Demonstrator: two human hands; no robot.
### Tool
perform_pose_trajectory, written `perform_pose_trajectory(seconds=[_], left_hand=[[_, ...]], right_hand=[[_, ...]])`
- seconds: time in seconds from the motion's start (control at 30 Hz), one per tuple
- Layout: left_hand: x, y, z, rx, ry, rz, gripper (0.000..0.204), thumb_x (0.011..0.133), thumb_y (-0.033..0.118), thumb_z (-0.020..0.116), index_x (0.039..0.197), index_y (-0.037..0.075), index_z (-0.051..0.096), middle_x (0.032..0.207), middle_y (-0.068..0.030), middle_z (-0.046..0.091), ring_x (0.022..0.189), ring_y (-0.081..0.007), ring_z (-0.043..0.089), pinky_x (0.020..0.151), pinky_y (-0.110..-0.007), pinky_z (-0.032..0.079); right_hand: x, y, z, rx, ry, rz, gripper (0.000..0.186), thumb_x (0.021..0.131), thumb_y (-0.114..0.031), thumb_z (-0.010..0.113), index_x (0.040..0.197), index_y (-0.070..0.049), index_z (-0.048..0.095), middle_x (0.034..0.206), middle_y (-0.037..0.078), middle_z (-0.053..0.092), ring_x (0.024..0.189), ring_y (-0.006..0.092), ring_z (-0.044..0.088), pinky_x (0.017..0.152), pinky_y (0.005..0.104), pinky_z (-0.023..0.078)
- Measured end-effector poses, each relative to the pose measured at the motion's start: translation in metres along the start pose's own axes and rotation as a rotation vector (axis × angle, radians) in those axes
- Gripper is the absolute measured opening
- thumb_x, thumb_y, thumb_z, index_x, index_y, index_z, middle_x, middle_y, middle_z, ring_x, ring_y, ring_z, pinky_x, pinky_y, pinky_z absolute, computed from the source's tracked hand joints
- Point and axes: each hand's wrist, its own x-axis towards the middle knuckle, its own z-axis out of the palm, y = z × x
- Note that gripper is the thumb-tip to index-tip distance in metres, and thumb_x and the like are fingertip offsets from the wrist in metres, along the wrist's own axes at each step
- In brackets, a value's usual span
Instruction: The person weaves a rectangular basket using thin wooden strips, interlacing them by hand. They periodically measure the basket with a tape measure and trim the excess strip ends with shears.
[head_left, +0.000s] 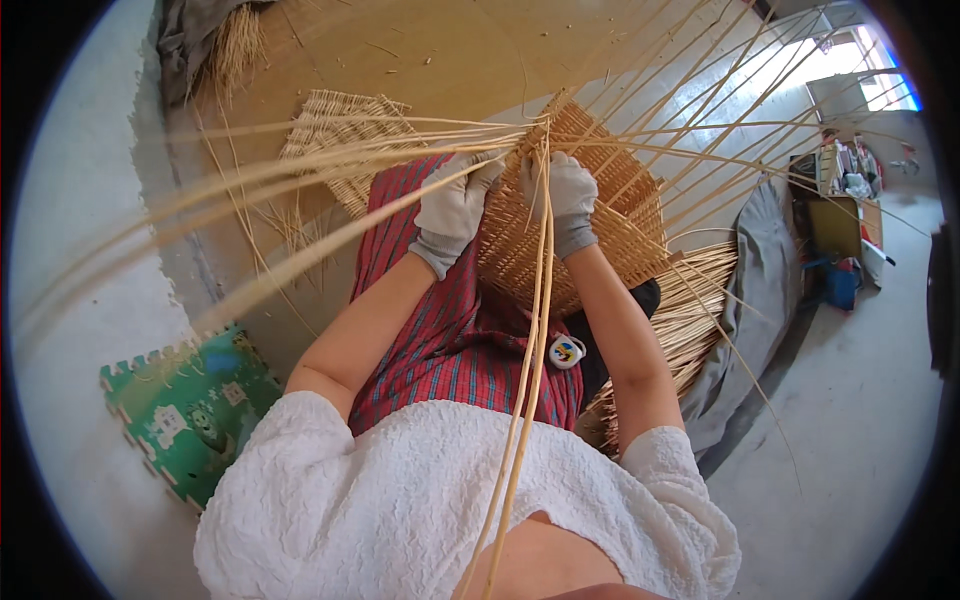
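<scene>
A half-woven wicker basket (530, 235) rests on my lap, tilted, with long loose canes fanning out from its upper edge. Both my hands wear pale gloves with grey cuffs. My left hand (455, 205) is closed on several wicker canes (400, 155) that stretch away to the left. At the basket's edge, my right hand (565, 195) is closed around a pair of canes (535, 340) that run down toward my chest. The fingertips of both hands are partly hidden by canes. A red plaid cloth (430, 340) covers my legs, and a small round tape measure (566, 351) lies on it.
A flat woven panel (350, 145) lies beyond my left hand. Bundled canes (700, 320) lie at right beside a grey cloth (745, 290). A green foam mat (195, 410) is at lower left. Boxes and goods (845, 220) stand far right. Long canes reach out at upper right.
</scene>
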Motion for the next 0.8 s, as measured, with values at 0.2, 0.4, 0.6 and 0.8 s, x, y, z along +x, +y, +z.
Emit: perform_pose_trajectory(seconds=[0.2,0.4,0.6,0.8], left_hand=[[-0.002,0.008,-0.007,0.371,-0.09,-0.077,0.025,0.101,0.019,0.07,0.116,-0.001,0.071,0.096,-0.0151,0.077,0.076,-0.0227,0.073,0.071,-0.032,0.058],[-0.032,0.004,-0.028,0.163,-0.247,-0.009,0.03,0.1,0.011,0.07,0.126,-0.003,0.07,0.119,-0.0159,0.075,0.107,-0.0191,0.072,0.093,-0.03,0.057],[0.027,0.018,-0.062,0.166,-0.761,-0.278,0.051,0.092,-0.001,0.072,0.141,0.003,0.062,0.136,-0.0134,0.067,0.126,-0.024,0.063,0.115,-0.038,0.047],[0.035,0.088,0.013,0.174,-0.438,0.203,0.032,0.104,0.008,0.058,0.135,0.004,0.063,0.101,-0.008,0.068,0.098,-0.0172,0.067,0.109,-0.042,0.053]], right_hand=[[0.007,0.01,0.023,0.022,0.113,0.007,0.016,0.091,-0.024,0.064,0.089,-0.008,0.068,0.088,0.01,0.066,0.085,0.0307,0.07,0.066,0.0422,0.058],[-0.039,-0.007,-0.025,0.459,0.138,-0.048,0.017,0.09,-0.027,0.068,0.101,-0.016,0.073,0.093,0.008,0.069,0.089,0.0299,0.07,0.073,0.0425,0.058],[-0.068,-0.066,-0.112,0.879,0.085,-0.847,0.04,0.072,-0.045,0.08,0.093,-0.011,0.071,0.084,0.006,0.068,0.093,0.0307,0.069,0.09,0.0438,0.054],[-0.097,-0.014,-0.113,0.887,-0.098,-0.623,0.025,0.085,-0.036,0.072,0.081,-0.011,0.068,0.082,0.01,0.067,0.088,0.033,0.068,0.084,0.0456,0.054]])
